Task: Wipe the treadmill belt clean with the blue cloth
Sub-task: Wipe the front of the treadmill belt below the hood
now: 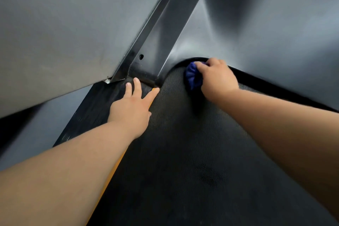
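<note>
Blue cloth (192, 77) sits bunched at the far end of the treadmill belt (183, 152), just below the curved edge of the black motor cover (256, 33). The right hand (216, 77) grips it from above, fingers curled round the wad and pressing it onto the belt, arm stretched forward. The left hand (132, 104) lies flat with fingers straight and spread, its palm on the black side rail (95, 108) beside the belt, fingertips near the foot of the upright post (156, 42). An orange strip (110, 176) runs between rail and belt. No writing is legible.
</note>
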A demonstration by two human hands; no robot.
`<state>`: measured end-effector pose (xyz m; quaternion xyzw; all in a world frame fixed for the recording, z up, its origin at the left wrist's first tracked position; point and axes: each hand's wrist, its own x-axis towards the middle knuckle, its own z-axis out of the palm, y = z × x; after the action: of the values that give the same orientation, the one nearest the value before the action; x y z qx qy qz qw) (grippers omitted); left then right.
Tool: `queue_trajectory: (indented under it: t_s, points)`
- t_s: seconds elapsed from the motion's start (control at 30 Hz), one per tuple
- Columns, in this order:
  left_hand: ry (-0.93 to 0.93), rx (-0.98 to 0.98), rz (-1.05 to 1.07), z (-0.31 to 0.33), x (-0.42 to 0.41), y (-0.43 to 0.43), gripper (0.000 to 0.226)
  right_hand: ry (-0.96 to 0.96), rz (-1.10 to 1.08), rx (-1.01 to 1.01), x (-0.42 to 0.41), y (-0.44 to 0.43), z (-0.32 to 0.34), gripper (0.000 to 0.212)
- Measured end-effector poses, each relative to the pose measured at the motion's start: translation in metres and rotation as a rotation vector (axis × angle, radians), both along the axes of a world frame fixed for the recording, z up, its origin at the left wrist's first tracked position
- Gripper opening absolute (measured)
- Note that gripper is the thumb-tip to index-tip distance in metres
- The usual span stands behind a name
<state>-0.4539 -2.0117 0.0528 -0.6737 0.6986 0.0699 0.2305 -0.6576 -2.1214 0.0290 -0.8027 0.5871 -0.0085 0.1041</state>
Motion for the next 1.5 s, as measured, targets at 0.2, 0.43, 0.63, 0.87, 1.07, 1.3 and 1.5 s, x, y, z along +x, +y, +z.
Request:
queue_trajectory:
  t_s: [0.2, 0.43, 0.63, 0.87, 1.07, 1.3, 1.5]
  points:
    - [0.123, -0.036, 0.077, 0.006, 0.009, -0.002, 0.05, -0.083, 0.567, 0.075, 0.039, 0.068, -0.002, 0.041]
    - [0.143, -0.016, 0.105, 0.007, 0.011, -0.004, 0.061, 0.052, -0.093, -0.002, 0.004, -0.001, 0.005, 0.043]
    - [0.07, 0.019, 0.066, 0.0, 0.008, -0.007, 0.066, -0.104, 0.3, 0.086, 0.052, 0.073, 0.003, 0.046]
    - [0.035, 0.033, 0.019, -0.002, 0.009, -0.007, 0.069, 0.113, -0.065, 0.034, 0.005, -0.005, 0.01, 0.047]
    - [0.037, 0.048, 0.034, -0.007, 0.009, -0.009, 0.071, -0.155, 0.473, 0.134, 0.04, 0.088, 0.0, 0.049]
    - [0.05, 0.078, 0.04, -0.003, 0.009, -0.01, 0.072, 0.002, -0.108, 0.02, -0.024, 0.008, 0.001, 0.047]
    - [0.069, 0.1, 0.042, -0.003, 0.014, -0.007, 0.075, -0.079, 0.316, 0.087, 0.014, 0.095, 0.004, 0.049]
